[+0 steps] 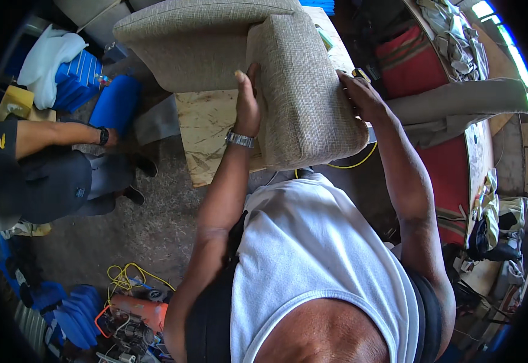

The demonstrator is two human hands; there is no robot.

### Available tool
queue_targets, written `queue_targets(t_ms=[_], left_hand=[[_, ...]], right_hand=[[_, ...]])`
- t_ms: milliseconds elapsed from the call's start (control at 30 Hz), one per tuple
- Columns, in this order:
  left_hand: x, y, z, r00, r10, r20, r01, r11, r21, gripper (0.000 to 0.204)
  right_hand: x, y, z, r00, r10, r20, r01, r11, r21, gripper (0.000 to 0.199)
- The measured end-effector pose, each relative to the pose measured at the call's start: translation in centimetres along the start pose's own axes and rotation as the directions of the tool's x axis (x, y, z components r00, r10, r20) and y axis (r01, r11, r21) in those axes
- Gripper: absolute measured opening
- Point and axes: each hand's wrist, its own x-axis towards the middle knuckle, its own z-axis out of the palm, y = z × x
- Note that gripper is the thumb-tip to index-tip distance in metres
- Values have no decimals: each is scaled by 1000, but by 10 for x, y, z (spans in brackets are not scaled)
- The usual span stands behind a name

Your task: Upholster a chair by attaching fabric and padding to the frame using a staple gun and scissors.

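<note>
A beige, tweed-covered armchair part (182, 60) rests on a plywood-topped table (200, 136), its padded armrest (303, 91) pointing toward me. On the armrest's inner side lies my left hand (249, 106), thumb raised and fingers extended, partly hidden by the armrest. Flat against the outer side is my right hand (361, 97), its fingers stretched along the fabric. The armrest sits between my two palms. A metal watch circles my left wrist.
Left, another person (46, 163) bends near a blue roll (116, 106). An orange compressor (140, 311) with a yellow hose stands lower left. A grey upholstered piece (457, 106) and red-covered panels (412, 60) are right. Yellow hose (361, 160) runs below the armrest.
</note>
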Motion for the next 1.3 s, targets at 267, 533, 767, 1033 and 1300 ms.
queue_targets(t_ms=[267, 533, 767, 1033, 1300], left_hand=[[-6, 14, 38, 953, 241, 185, -286, 918, 276, 99], [-62, 64, 60, 873, 139, 468, -468, 513, 720, 103], [-24, 78, 30, 817, 16, 576, -519, 453, 725, 84], [167, 22, -3, 790, 252, 559, -613, 319, 723, 58], [81, 40, 76, 884, 155, 441, -421, -145, 895, 64]], right_hand=[[53, 61, 7, 763, -626, 162, 602, 779, 173, 54], [28, 50, 20, 819, -569, 77, 566, 823, 50, 60], [30, 60, 36, 837, -548, 20, 541, 831, 132, 64], [33, 59, 39, 849, -529, 17, 511, 828, 233, 60], [34, 61, 35, 880, -472, 52, 447, 860, 247, 56]])
